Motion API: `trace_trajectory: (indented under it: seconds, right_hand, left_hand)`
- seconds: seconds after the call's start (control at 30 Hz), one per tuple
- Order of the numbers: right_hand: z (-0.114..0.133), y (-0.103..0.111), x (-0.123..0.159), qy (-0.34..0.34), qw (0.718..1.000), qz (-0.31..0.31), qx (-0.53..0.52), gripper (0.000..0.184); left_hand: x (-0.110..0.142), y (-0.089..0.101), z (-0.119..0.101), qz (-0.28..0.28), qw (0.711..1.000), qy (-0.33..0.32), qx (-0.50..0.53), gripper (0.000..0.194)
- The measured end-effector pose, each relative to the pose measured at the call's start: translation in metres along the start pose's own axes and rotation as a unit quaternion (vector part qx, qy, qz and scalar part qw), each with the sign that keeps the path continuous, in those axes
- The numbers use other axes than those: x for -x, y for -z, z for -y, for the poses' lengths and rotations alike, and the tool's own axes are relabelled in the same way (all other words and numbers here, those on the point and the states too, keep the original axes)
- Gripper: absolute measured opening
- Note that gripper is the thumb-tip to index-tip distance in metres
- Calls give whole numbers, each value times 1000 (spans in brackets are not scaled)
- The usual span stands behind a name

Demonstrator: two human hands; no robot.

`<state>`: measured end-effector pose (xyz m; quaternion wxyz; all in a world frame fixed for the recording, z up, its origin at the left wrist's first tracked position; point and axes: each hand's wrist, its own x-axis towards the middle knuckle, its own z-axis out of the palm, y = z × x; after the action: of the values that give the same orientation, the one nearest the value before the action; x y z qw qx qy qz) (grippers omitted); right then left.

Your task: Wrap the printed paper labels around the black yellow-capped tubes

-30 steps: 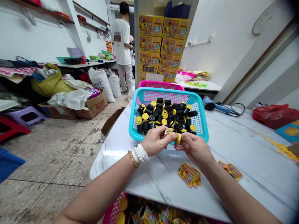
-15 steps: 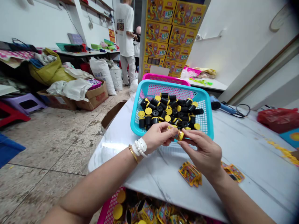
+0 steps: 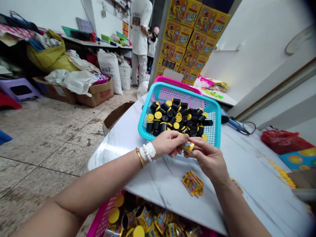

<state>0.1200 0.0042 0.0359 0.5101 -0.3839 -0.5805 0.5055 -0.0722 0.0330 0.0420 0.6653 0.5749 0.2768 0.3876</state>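
Both my hands meet just in front of a blue basket on a white marble table. My left hand and my right hand pinch one small yellow-capped canister with a colourful label around it. The basket holds several black canisters with yellow caps. A small stack of printed labels lies on the table below my right hand. My left wrist wears a pearl bracelet and a gold bangle.
A pink basket below the table's near edge holds several labelled canisters. Another pink basket stands behind the blue one. A heat gun, a red bag, stacked yellow cartons, and a person in white are farther off.
The view has tipped down and swung left. My hands have kept turning the canister between the fingertips, and the label now shows wrapped around it.
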Motion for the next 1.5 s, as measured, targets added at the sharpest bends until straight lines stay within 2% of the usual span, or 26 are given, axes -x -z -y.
trace_trajectory:
  seconds: [0.1, 0.17, 0.23, 0.33, 0.47, 0.6, 0.73, 0.8, 0.87, 0.93, 0.97, 1.0, 1.03, 1.07, 1.1, 1.17, 1.2, 1.23, 1.27, 1.3, 1.33, 1.4, 1.5]
  right_hand:
    - [-1, -4, 1, 37, 998, -34, -26, 16]
    - [-1, -7, 2, 47, 997, -55, -38, 14]
    - [-1, -8, 3, 47, 997, -57, -28, 14]
    - [-1, -6, 3, 54, 998, -35, 5, 17]
    - [-2, -4, 5, 80, 996, -25, 10, 10]
    - [-4, -3, 7, 91, 995, -6, 45, 15]
    - [4, 2, 10, 116, 990, 22, 74, 17]
    - [15, 3, 14, 120, 986, 73, 94, 14]
    - [28, -2, 21, 113, 968, 193, 116, 11]
    - [39, -13, 31, 90, 922, 357, 120, 14]
    - [41, -19, 35, 74, 892, 430, 117, 18]
    - [42, -26, 39, 62, 866, 483, 116, 23]
    - [42, -31, 41, 59, 852, 505, 125, 27]
    - [39, -34, 41, 69, 855, 492, 148, 29]
    - [35, -34, 39, 88, 873, 442, 189, 28]
    - [25, -28, 25, 134, 903, 259, 314, 22]
    - [20, -22, 16, 152, 897, 158, 384, 20]
    - [16, -15, 5, 164, 876, 73, 448, 18]
    - [12, -9, -6, 173, 849, 16, 500, 19]
    - [9, -3, -17, 179, 824, -16, 537, 19]
    - [7, 0, -27, 183, 805, -24, 565, 19]
    - [6, 0, -44, 174, 765, 11, 621, 20]
    - [9, -15, -66, 124, 664, 114, 728, 26]
  left_hand:
    - [1, 1, -2, 40, 997, 11, 59, 63]
    - [2, 1, -2, 57, 995, 11, 75, 62]
    - [1, 1, -2, 46, 996, 16, 71, 62]
    - [1, 1, -1, 36, 995, 41, 79, 64]
    - [2, 2, 0, 93, 987, 71, 113, 63]
    - [3, 2, 2, 81, 992, 79, 63, 64]
    - [5, 2, 0, 103, 988, 113, 12, 74]
    - [5, 6, -5, 65, 992, 107, -19, 74]
    - [3, 13, -14, -31, 997, 70, -23, 69]
    - [1, 22, -22, -128, 991, 32, 7, 62]
    - [-1, 26, -25, -158, 987, 21, 25, 57]
    - [-3, 29, -27, -176, 984, 16, 37, 53]
    - [-4, 31, -28, -186, 982, 14, 40, 49]
    - [-5, 32, -27, -190, 981, 13, 33, 45]
    - [-6, 32, -26, -191, 981, 11, 17, 42]
    - [-7, 30, -22, -197, 980, 3, -21, 38]
    - [-8, 29, -20, -204, 978, -4, -35, 36]
    - [-8, 28, -19, -214, 976, -14, -41, 33]
    - [-7, 28, -19, -228, 972, -28, -40, 30]
    - [-7, 28, -19, -244, 968, -43, -35, 27]
    - [-7, 29, -20, -259, 964, -58, -28, 25]
    - [-6, 31, -22, -275, 958, -77, -22, 23]
    - [-6, 34, -23, -267, 960, -79, -28, 22]
